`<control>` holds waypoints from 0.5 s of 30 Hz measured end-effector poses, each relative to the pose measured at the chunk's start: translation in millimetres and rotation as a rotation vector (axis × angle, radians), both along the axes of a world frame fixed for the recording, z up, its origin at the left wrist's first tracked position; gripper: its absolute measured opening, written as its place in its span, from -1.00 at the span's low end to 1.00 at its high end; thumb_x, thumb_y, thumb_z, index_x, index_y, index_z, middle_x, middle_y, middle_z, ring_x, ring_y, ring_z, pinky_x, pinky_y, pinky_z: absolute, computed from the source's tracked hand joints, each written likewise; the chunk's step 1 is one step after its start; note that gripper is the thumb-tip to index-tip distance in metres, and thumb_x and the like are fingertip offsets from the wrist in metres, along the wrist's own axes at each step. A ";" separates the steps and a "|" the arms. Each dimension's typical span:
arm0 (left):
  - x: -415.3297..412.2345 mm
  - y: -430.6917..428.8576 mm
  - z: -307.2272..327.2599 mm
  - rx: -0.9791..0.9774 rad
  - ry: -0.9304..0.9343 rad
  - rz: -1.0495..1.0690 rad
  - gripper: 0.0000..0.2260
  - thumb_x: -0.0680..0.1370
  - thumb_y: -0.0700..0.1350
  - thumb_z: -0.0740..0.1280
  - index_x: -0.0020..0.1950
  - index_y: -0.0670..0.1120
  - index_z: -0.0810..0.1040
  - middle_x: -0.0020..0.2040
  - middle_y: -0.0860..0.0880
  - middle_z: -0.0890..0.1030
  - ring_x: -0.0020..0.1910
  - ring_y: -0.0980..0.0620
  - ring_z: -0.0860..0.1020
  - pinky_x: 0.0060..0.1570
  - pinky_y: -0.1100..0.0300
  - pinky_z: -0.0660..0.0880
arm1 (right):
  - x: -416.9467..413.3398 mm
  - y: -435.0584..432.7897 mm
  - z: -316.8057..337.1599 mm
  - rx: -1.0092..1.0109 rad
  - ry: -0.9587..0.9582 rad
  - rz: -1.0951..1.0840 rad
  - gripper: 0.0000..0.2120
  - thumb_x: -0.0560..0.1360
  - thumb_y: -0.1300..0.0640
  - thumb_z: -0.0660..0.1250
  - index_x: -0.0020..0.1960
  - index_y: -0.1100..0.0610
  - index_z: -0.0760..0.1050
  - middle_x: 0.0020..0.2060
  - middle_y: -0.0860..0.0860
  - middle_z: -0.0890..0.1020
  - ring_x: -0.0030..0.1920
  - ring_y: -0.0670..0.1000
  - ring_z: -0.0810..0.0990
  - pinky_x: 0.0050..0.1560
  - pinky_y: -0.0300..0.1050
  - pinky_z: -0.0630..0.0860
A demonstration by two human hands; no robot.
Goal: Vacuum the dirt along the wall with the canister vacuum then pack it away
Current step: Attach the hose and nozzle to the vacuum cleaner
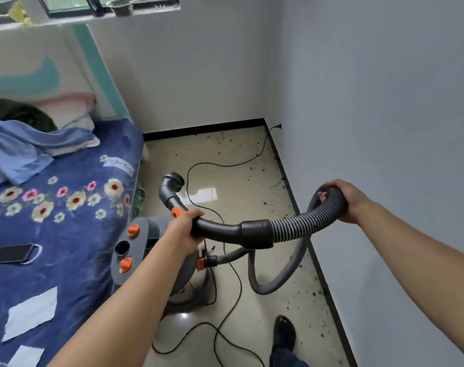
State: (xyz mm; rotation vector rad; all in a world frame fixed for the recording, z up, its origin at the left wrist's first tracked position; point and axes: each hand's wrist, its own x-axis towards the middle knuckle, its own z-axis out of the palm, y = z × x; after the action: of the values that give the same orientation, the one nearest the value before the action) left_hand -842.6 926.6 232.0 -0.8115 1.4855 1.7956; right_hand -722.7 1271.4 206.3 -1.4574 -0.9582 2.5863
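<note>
Your left fingers (195,217) wrap handle (220,230), right fingers (334,187) curl round hose (291,226); lower brush (176,178) onto dirt (317,292) beside wall (384,128).

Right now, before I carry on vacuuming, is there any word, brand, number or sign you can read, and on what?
No text can be read.
The sheet patch: printed lines, too blurred to read.
The vacuum, handle and hose: no marking shows.
The papers: blank.
The phone: dark, no text.
</note>
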 end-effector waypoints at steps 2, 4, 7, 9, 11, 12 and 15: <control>-25.6 26.0 1.6 0.040 -0.011 0.072 -0.64 0.48 -0.26 0.40 0.22 -0.23 0.36 0.02 -0.21 0.54 -0.10 -0.14 0.56 -0.27 0.04 0.52 | -25.8 13.7 -11.2 0.033 -0.116 0.056 -0.86 0.51 0.15 0.31 -0.04 0.22 0.41 -0.28 0.15 0.56 -0.36 0.06 0.60 -0.42 -0.13 0.61; -50.8 46.6 4.9 0.084 -0.014 0.155 -0.72 0.49 -0.27 0.37 0.15 -0.21 0.37 -0.01 -0.18 0.53 -0.13 -0.12 0.54 -0.27 0.06 0.51 | -38.6 16.3 -32.6 0.016 -0.217 0.103 -0.82 0.53 0.18 0.33 0.08 0.22 0.43 -0.18 0.18 0.54 -0.22 0.07 0.58 -0.39 -0.10 0.63; -77.2 66.5 2.9 0.087 0.001 0.208 -0.64 0.48 -0.31 0.34 0.25 -0.20 0.39 -0.09 -0.18 0.57 -0.16 -0.09 0.58 -0.24 0.04 0.54 | -46.2 8.2 -66.3 -0.054 -0.277 0.131 -0.80 0.55 0.21 0.32 0.14 0.21 0.42 -0.13 0.16 0.51 -0.17 0.06 0.55 -0.38 -0.11 0.63; -84.3 76.7 -2.4 0.095 -0.021 0.216 -0.70 0.49 -0.33 0.32 0.20 -0.24 0.40 -0.17 -0.17 0.58 -0.20 -0.06 0.59 -0.20 0.04 0.57 | -49.9 0.6 -84.2 -0.138 -0.356 0.135 -0.79 0.49 0.23 0.39 0.07 0.22 0.45 -0.09 0.19 0.52 -0.13 0.10 0.56 -0.40 -0.03 0.64; -87.6 85.9 -12.3 0.084 -0.055 0.206 -0.73 0.50 -0.33 0.33 0.17 -0.25 0.39 -0.18 -0.16 0.58 -0.21 -0.06 0.61 -0.21 0.04 0.58 | -57.0 -4.4 -97.6 -0.197 -0.417 0.127 -0.79 0.43 0.23 0.45 -0.02 0.24 0.46 -0.09 0.20 0.55 -0.13 0.14 0.58 -0.41 0.09 0.63; -88.8 89.6 -18.4 0.062 -0.071 0.203 -0.73 0.49 -0.34 0.34 0.16 -0.24 0.39 -0.19 -0.15 0.58 -0.24 -0.05 0.61 -0.24 0.05 0.58 | -61.9 -4.5 -101.5 -0.209 -0.429 0.109 -0.78 0.41 0.24 0.47 -0.04 0.24 0.46 -0.09 0.20 0.55 -0.14 0.14 0.58 -0.42 0.12 0.61; -91.0 100.6 -44.8 0.020 -0.146 0.219 -0.78 0.49 -0.39 0.28 0.09 -0.23 0.36 -0.28 -0.13 0.53 -0.40 0.00 0.57 -0.47 0.16 0.57 | -77.1 8.6 -121.4 -0.237 -0.421 -0.069 -0.78 0.41 0.28 0.44 -0.01 0.23 0.46 -0.09 0.18 0.56 -0.17 0.14 0.59 -0.46 0.12 0.62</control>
State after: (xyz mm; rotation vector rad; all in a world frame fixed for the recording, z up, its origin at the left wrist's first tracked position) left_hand -933.6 1027.3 187.2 -1.1070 1.3244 1.8603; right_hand -799.9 1280.0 84.9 -2.1121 -0.6201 2.4596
